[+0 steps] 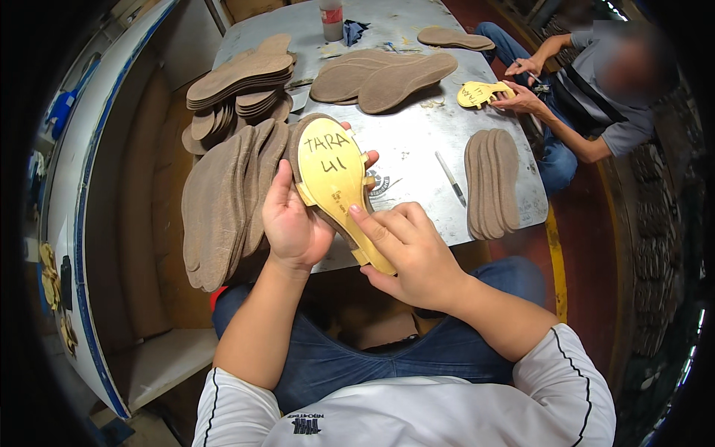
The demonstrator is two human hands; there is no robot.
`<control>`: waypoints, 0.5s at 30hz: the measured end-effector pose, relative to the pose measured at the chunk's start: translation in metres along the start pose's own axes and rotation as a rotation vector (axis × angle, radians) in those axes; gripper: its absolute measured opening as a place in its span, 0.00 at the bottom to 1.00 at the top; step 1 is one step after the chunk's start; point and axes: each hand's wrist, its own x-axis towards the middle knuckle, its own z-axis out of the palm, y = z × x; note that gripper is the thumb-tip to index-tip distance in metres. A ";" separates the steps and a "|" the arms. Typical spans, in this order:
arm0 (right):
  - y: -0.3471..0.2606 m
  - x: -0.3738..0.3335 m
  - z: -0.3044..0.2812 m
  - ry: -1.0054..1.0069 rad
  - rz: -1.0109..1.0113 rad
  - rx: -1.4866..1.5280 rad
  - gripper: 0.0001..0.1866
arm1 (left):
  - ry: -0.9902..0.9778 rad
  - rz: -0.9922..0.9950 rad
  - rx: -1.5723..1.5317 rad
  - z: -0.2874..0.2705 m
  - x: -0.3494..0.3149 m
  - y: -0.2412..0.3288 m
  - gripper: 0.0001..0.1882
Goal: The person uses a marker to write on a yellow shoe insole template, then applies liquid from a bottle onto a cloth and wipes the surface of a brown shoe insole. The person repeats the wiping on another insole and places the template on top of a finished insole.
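My left hand [292,223] grips a yellow sole-shaped template [332,173] laid on top of a brown insole [296,138], holding both together above the table's near edge. My right hand [410,249] pinches the template's narrow heel end, index finger pressed on its face. Handwriting marks the template's wide end. A fanned stack of brown insoles [223,201] lies just left of my left hand.
On the grey metal table [417,141] lie more insole stacks [491,182], [242,74], [380,74], a pen [450,179] and a bottle [331,18]. A seated person at the right holds another yellow template [480,93]. White wall panel at left.
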 end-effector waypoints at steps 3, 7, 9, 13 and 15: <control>-0.001 0.000 0.001 0.044 -0.008 0.041 0.57 | 0.020 -0.003 -0.004 0.002 0.000 0.000 0.41; 0.000 0.000 0.005 0.056 0.010 0.076 0.57 | 0.039 0.015 0.020 0.005 -0.001 0.001 0.40; 0.002 0.000 0.006 0.051 0.006 0.054 0.57 | 0.020 0.021 0.009 0.006 -0.002 0.002 0.40; 0.001 -0.002 0.008 0.046 0.015 0.065 0.58 | 0.017 0.025 -0.023 0.006 -0.003 0.001 0.41; -0.002 -0.004 0.009 0.027 0.031 0.086 0.59 | 0.020 0.023 -0.038 0.006 -0.004 0.001 0.42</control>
